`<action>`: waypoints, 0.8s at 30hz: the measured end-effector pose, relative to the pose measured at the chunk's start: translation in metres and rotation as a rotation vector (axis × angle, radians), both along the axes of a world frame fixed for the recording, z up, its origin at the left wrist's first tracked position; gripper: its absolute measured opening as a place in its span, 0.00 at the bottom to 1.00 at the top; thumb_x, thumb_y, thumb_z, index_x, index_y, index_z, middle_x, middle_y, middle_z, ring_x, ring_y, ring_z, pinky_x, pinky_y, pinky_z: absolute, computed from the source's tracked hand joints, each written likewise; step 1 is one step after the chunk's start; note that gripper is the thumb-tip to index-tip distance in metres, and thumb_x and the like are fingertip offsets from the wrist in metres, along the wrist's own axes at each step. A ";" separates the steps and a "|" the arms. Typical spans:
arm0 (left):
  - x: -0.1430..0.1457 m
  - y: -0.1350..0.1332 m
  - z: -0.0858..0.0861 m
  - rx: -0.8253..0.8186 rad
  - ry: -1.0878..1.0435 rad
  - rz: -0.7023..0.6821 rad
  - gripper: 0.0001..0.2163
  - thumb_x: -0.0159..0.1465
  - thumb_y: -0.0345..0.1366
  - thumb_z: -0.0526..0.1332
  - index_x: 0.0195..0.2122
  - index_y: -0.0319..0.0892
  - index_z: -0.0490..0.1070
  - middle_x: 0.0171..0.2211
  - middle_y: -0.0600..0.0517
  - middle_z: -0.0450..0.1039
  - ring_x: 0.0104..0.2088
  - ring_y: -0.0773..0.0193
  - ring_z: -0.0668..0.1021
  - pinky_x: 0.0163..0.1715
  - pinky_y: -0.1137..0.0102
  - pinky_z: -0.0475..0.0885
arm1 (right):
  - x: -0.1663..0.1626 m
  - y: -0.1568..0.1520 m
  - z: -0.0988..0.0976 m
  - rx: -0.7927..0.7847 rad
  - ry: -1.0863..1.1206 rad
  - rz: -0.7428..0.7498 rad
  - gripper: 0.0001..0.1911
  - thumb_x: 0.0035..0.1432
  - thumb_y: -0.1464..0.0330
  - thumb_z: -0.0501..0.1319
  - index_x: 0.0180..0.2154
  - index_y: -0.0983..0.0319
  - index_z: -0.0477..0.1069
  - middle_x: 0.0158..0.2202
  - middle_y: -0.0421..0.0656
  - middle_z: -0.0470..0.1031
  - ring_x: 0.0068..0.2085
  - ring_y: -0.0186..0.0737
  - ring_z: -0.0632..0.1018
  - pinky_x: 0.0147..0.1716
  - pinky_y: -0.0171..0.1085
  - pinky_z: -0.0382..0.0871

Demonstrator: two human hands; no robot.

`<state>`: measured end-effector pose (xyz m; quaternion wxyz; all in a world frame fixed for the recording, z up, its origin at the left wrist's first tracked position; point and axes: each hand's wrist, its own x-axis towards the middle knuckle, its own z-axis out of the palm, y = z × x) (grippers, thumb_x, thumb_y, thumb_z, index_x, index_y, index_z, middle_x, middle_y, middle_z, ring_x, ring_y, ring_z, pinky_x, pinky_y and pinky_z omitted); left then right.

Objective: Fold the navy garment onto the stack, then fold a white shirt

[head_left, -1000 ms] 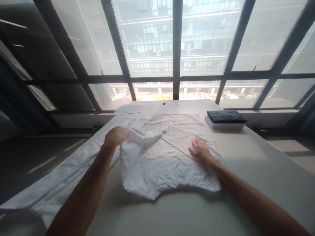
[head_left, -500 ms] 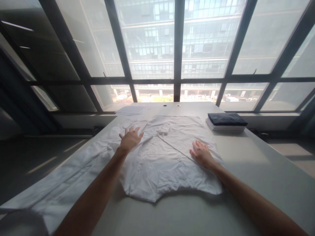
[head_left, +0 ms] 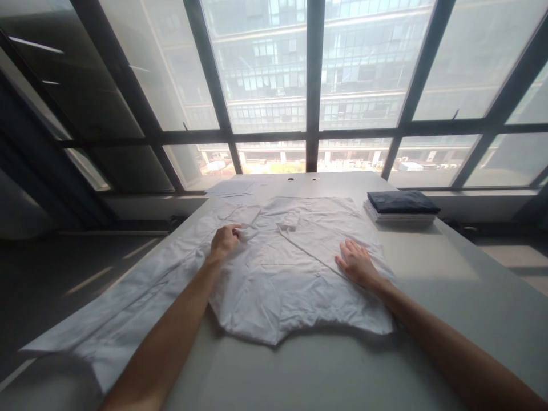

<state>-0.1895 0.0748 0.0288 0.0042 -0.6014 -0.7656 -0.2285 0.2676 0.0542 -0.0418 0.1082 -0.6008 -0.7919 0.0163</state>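
A wrinkled white garment (head_left: 295,285), a shirt or coat by its look, lies spread over the table, with a seam or edge running slantwise across its middle. Its long part (head_left: 115,311) stretches toward the lower left. My left hand (head_left: 225,240) is closed, thumb and fingers pinching the cloth at the garment's upper left; the fingertips are partly hidden. On the right side of the garment my right hand (head_left: 357,262) lies flat, fingers stretched out, pressing on the cloth beside the slanting edge.
A stack of folded clothes (head_left: 402,206), dark on top and white below, sits at the table's right edge. Sheets of paper (head_left: 233,187) lie at the far left. The white table (head_left: 334,371) reaches to large windows. A rounded grey object (head_left: 51,379) shows at lower left.
My left hand has gone from spread fingers to a pinch on the cloth. My right hand stays flat on the garment. The view has shifted slightly.
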 end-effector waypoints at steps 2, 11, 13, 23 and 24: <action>-0.019 -0.001 0.011 0.158 -0.086 0.091 0.19 0.64 0.28 0.57 0.54 0.38 0.79 0.51 0.42 0.81 0.54 0.52 0.80 0.53 0.63 0.74 | 0.000 0.001 -0.001 0.000 0.001 0.001 0.29 0.72 0.60 0.51 0.67 0.69 0.63 0.72 0.61 0.58 0.73 0.58 0.58 0.69 0.58 0.49; -0.052 -0.018 0.060 0.636 -0.181 0.479 0.29 0.68 0.26 0.56 0.68 0.20 0.51 0.69 0.29 0.55 0.70 0.40 0.59 0.69 0.48 0.55 | 0.000 -0.001 0.001 0.010 -0.002 0.012 0.29 0.72 0.60 0.52 0.66 0.70 0.64 0.72 0.61 0.59 0.73 0.57 0.58 0.69 0.55 0.50; -0.034 -0.018 0.064 0.726 -0.041 0.364 0.31 0.66 0.26 0.57 0.69 0.23 0.51 0.71 0.30 0.51 0.72 0.43 0.53 0.72 0.50 0.50 | 0.000 -0.001 0.001 0.005 0.003 0.008 0.28 0.72 0.60 0.52 0.66 0.69 0.64 0.72 0.61 0.59 0.73 0.58 0.58 0.69 0.55 0.50; 0.090 -0.006 -0.023 0.024 0.170 -0.366 0.18 0.72 0.35 0.55 0.60 0.37 0.72 0.62 0.39 0.73 0.63 0.52 0.73 0.66 0.57 0.64 | 0.003 -0.003 0.008 0.090 0.053 0.041 0.20 0.72 0.60 0.55 0.56 0.62 0.76 0.65 0.55 0.70 0.66 0.54 0.69 0.64 0.50 0.60; 0.095 -0.008 -0.034 0.000 0.196 -0.353 0.19 0.72 0.36 0.55 0.62 0.37 0.70 0.63 0.38 0.71 0.64 0.50 0.72 0.66 0.54 0.64 | 0.004 -0.002 0.008 0.098 0.071 0.047 0.18 0.72 0.61 0.54 0.53 0.61 0.77 0.63 0.53 0.72 0.65 0.53 0.70 0.63 0.49 0.61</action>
